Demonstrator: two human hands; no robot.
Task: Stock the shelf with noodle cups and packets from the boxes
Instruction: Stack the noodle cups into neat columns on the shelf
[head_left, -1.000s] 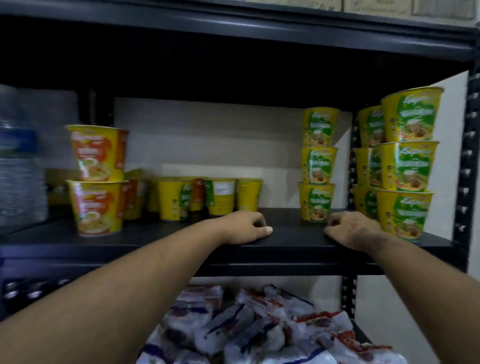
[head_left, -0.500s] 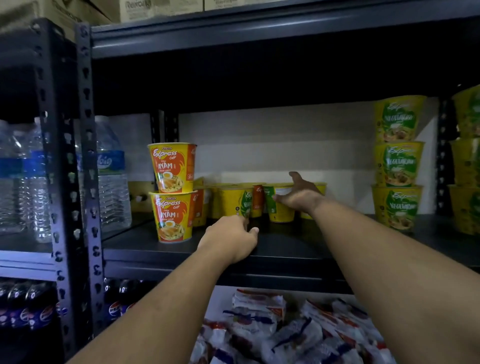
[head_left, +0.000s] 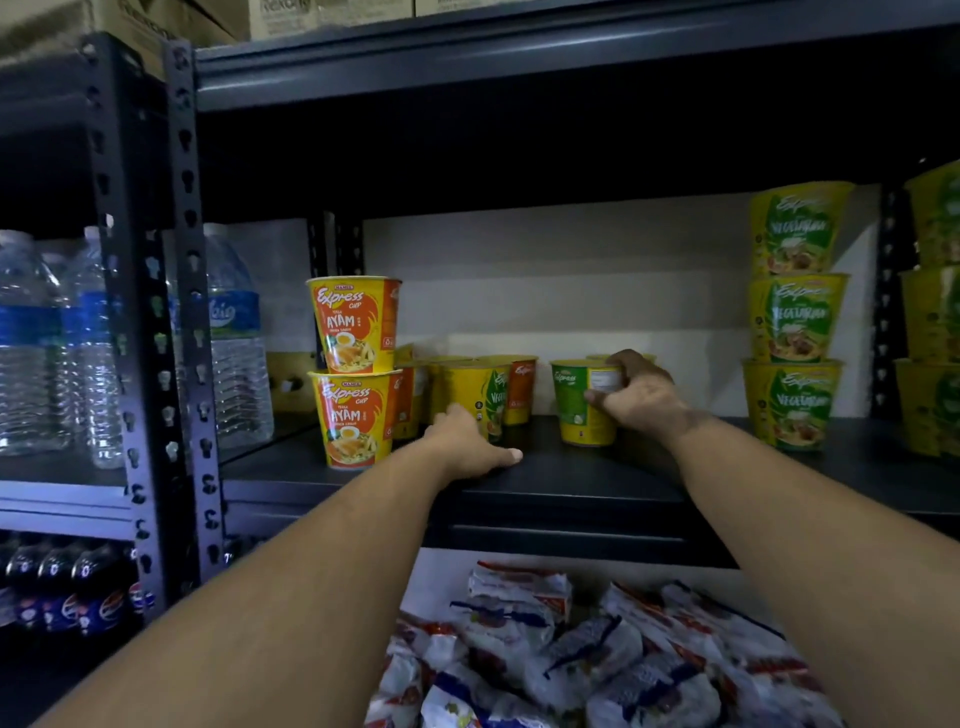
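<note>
My right hand (head_left: 641, 397) is wrapped around a green noodle cup (head_left: 584, 402), thumb across its label and fingers curled over the rim. The cup stands upright on the shelf (head_left: 571, 475), about midway along it and set back from the front edge. My left hand (head_left: 467, 447) lies on the shelf near the front edge with fingers relaxed, gripping nothing, just in front of a loose row of cups (head_left: 483, 389) along the back.

The risk I see is in the crowding. At the left end two orange cups (head_left: 356, 371) are stacked one on the other, close to the front edge. If my left arm swings that way, I think the top one would topple. Toward the right end a stack of green cups (head_left: 795, 317) rises three high, and sliding my cup hard against its base could knock it over. My grip sits high on the cup, so a quick pull might tip it. The packets (head_left: 545, 644) lie heaped on the level below.
</note>
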